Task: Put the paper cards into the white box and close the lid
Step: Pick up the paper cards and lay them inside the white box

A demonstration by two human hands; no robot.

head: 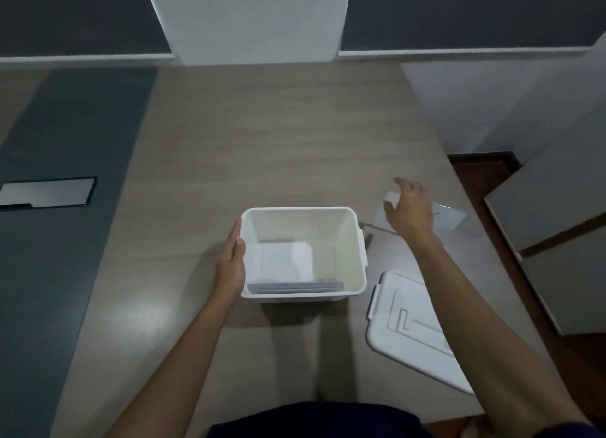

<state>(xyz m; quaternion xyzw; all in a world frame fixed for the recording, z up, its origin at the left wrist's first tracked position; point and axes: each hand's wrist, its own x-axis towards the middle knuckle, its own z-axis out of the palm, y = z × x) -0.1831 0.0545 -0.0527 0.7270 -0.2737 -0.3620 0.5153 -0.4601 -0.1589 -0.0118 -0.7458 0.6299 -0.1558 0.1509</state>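
Note:
An open white box [355, 240] stands on the table in front of me, with several paper cards [295, 286] leaning against its near wall inside. My left hand [231, 265] lies flat against the box's left wall, fingers together, holding it steady. My right hand [410, 208] hovers with fingers spread just above more white paper cards [449, 216] lying on the table to the right of the box; it holds nothing. The white lid [406, 326] lies flat on the table at the near right, partly under my right forearm.
The wooden table [278, 135] has a dark grey strip on its left with a metal cover plate [49, 193]. The table's right edge runs close to the cards and lid; a cabinet [557, 224] stands beyond it.

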